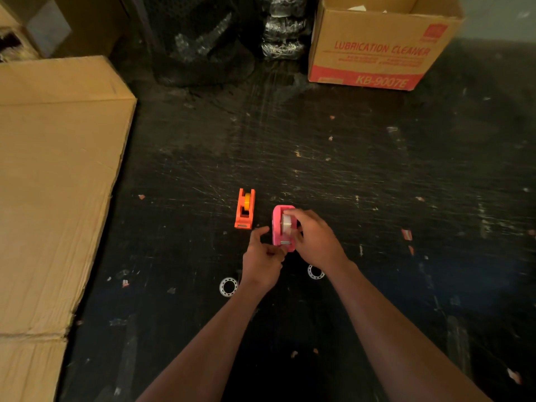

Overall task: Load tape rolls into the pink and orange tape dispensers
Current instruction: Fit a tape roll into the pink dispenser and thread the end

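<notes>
The pink tape dispenser [277, 226] sits on the dark table with a white tape roll [287, 224] standing in its slot. My right hand [314, 237] wraps the dispenser's right side, fingers over the roll. My left hand [262, 258] pinches at the dispenser's near end by the metal cutter; whether tape is between the fingers is too small to tell. The orange tape dispenser [245, 210] stands just left, untouched, with a yellow tape roll [247, 201] inside it.
Two white ring-shaped parts lie near my wrists, one ring [228, 286] on the left and another ring [315, 272] on the right. A large flat cardboard box [55, 175] fills the left side. A "Lubrication Cleaner" carton [380, 44] and black wrapped bundles [208, 42] stand at the back.
</notes>
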Tool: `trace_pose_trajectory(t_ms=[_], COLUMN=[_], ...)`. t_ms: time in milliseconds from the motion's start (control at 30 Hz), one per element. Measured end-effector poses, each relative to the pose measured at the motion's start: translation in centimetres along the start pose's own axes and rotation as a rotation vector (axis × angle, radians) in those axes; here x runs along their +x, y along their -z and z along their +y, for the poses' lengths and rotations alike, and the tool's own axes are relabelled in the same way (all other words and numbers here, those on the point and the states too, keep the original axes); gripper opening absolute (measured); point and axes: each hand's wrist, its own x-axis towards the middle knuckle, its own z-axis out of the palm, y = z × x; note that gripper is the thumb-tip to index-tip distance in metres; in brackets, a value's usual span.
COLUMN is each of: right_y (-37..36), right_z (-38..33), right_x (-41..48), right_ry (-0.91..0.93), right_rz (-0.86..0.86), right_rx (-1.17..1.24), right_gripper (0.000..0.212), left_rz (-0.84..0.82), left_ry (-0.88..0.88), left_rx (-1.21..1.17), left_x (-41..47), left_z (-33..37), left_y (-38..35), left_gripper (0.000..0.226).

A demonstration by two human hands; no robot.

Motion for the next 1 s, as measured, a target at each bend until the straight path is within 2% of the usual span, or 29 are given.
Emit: trace_pose_trajectory(t_ms=[167,333,600,867,1000], right_y=[-0.13,0.32,-0.01,-0.12,0.01], right_z=[-0.31,0.22,0.52,0.63,0.33], right_x=[0.29,0.72,0.78,0.86,0.62], right_ry=[-0.022,-0.080,-0.148,-0.174,-0.150], right_rz=[0.014,-0.060,-0.084,-0.057,-0.053], right_rx=[-0.057,0.010,0.025,0.042,0.061], right_gripper=[0.050,0.066,0.067,0.066,0.065], left_rz=[0.022,0.046,0.064,0.049,0.031], left_ry=[0.003,0.011,-0.009,0.015,-0.004], left_rx=[-0.015,0.020,0.043,0.002,0.080], left_x=[0.03,0.03,-0.49,-0.88,-0.87], left_z=[-0.17,-0.37,-0.31,0.34,0.55], left_y=[-0.34,-0.48,-0.54,-0.54,-0.07], left_gripper=[0.063,0.062,0.056,0.058,0.055])
